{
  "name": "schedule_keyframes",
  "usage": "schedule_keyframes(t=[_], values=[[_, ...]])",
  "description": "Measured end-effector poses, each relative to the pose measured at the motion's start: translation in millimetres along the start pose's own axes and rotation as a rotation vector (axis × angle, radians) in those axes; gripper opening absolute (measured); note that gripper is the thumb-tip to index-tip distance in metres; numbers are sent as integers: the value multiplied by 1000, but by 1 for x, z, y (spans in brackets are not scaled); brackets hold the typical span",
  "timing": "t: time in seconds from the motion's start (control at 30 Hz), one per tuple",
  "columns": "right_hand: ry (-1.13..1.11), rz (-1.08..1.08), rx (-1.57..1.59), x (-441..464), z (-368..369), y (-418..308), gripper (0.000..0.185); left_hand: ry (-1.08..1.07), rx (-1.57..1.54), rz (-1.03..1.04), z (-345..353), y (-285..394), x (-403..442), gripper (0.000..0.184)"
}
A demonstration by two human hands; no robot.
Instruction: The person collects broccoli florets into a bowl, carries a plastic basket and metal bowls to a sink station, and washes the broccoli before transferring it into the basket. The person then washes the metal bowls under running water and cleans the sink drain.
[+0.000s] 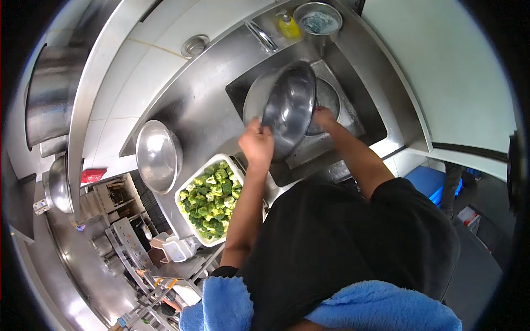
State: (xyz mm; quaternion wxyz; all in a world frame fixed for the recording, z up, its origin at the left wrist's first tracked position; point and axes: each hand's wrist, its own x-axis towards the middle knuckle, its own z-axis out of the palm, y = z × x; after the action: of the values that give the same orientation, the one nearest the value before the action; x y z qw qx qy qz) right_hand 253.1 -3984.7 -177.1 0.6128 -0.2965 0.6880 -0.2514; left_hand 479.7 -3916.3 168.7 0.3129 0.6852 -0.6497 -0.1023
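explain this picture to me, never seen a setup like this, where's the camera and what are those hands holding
There is no machine here, just a person working with two bare hands. The single picture comes from a camera worn on the head, looking down, so the curved edges come from its wide view.

Over the sink is a tilted metal bowl. The left hand grips its rim; the right hand is at the opposite side, too blurred to show its exact grip.

On the counter stand a white tray of broccoli pieces and a second bowl. Near the tap is a bottle of yellow liquid.
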Motion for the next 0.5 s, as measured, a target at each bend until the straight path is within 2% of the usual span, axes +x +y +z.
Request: schedule_keyframes(t=[0.03, 0.07, 0.13, 0.2, 0.27, 0.37, 0.5], values=[[123, -40, -167, -22, -21, -43, 45, 16, -64, -141, 1, -10, 3, 12], [248, -82, -331, -53, -39, -92, 43, 5, -189, -192, 2, -24, 7, 14], [472, -492, -354, -34, -44, -130, 46, -25, -439, -287, 2, -53, 17, 18], [432, -751, -482, -40, -39, -201, 61, -46, -529, -434, 4, -71, 22, 12], [402, -1022, -504, -45, -22, -258, 65, -69, -596, -554, 4, -78, 27, 9], [435, -1203, -738, -17, 0, -296, 68, -88, -699, -578, 5, -82, 40, 7], [196, -819, -1203, 20, 0, -297, 65, -123, -551, -635, -6, -72, 64, 11]])
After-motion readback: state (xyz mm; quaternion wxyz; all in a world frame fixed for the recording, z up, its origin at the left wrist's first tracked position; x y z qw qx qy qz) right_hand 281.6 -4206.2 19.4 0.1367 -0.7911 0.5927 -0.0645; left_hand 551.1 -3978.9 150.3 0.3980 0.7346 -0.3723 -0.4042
